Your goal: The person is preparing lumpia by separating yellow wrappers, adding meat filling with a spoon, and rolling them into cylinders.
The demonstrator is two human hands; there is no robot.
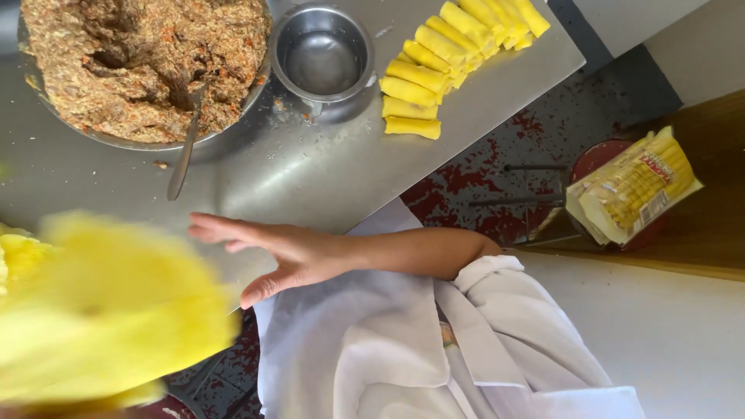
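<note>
Lying flat near the front edge of the grey steel bench [326, 178], the right hand [291, 256] is seen with fingers [213, 227] spread open, gripping nothing. A blurred yellow sheet [109, 318] fills the lower left corner; whether the left hand holds it cannot be told. Bare bench is left between the hand and the long metal spoon [185, 151].

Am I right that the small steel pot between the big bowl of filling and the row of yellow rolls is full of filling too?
Not quite: in the head view the small steel pot holds no filling; its inside shows bare metal. It does stand between the big bowl of filling and the row of yellow rolls.
</note>
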